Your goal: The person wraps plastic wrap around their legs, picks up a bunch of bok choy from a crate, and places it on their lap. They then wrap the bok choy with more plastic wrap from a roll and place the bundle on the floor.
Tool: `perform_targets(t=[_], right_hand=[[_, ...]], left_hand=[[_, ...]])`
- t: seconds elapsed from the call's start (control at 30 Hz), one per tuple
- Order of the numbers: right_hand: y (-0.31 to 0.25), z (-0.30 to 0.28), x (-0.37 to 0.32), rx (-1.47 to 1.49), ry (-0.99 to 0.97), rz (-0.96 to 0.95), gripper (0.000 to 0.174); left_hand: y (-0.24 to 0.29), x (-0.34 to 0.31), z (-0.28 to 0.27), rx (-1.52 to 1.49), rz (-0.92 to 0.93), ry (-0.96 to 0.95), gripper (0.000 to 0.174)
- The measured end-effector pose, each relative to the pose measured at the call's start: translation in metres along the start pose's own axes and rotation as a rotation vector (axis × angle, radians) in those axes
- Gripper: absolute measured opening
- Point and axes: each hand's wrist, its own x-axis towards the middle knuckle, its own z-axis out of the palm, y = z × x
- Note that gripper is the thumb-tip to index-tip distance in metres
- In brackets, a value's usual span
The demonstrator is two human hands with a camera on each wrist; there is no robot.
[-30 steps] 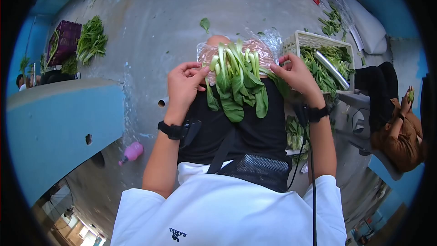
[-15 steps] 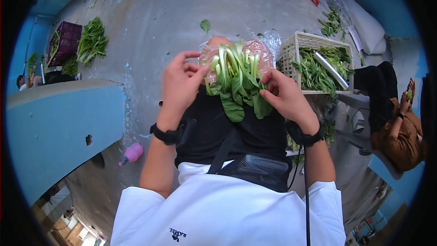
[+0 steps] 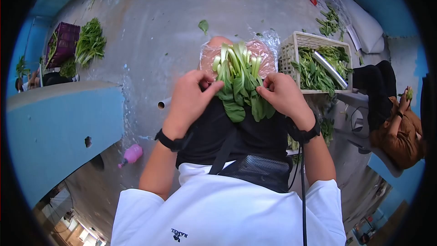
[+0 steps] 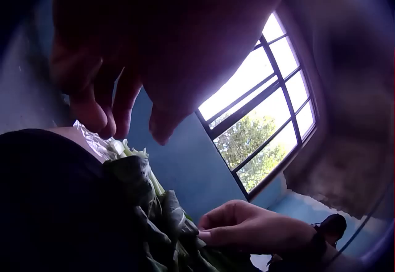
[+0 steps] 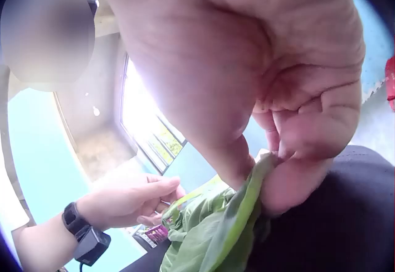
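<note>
A bunch of bok choy [image 3: 237, 79], pale stalks pointing away and dark leaves towards the body, lies across the person's lap. Under its stalks, clear plastic wrap [image 3: 208, 61] is spread over the knees. My right hand [image 3: 286, 99] is at the right edge of the leaves; in the right wrist view its thumb and forefinger pinch a leaf [image 5: 237, 225]. On the opposite side, my left hand [image 3: 187, 102] hovers at the bunch's left edge. In the left wrist view its loosely bent fingers [image 4: 123, 102] and thumb are apart with nothing between them.
A cream crate [image 3: 324, 36] of greens stands at the right, a shiny roll [image 3: 330, 70] lying on top. Beyond it sits another person [image 3: 400, 134]. At the left are a low blue wall [image 3: 68, 127], a pink bottle [image 3: 133, 153] and a purple crate [image 3: 65, 41].
Both hands have come nearer the body, from the stalks down to the leaves. The right hand moved in first; the left hand then moved right and down. The spread side leaves are now gathered closer.
</note>
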Motion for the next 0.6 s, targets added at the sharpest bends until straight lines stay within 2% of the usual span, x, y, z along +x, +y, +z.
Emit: perform_targets(t=[0.07,0.13,0.17,0.27,0.37,0.47,0.6], right_hand=[[-0.004,-0.006,0.001,0.008,-0.031,-0.031,0.03],[-0.018,-0.024,-0.001,0.373,-0.21,0.238,0.024],[-0.016,-0.026,-0.001,0.368,-0.212,0.239,0.024],[-0.002,-0.035,-0.002,0.594,-0.176,0.158,0.018],[-0.004,-0.045,-0.008,0.611,-0.096,0.158,0.018],[-0.008,-0.043,-0.012,0.619,-0.005,0.072,0.017],[-0.023,-0.036,-0.016,0.582,0.118,-0.047,0.015]], left_hand=[[0.002,-0.007,0.007,0.035,-0.005,0.005,0.02],[0.0,-0.009,0.011,0.053,-0.001,0.027,0.022],[-0.001,-0.008,0.01,0.048,-0.003,0.029,0.022],[0.004,-0.002,0.005,-0.104,-0.088,-0.063,0.025],[0.017,0.004,0.007,-0.201,-0.097,-0.046,0.027],[0.019,0.007,0.013,-0.271,-0.081,-0.077,0.027],[0.01,0.007,0.025,-0.296,-0.156,-0.115,0.027]])
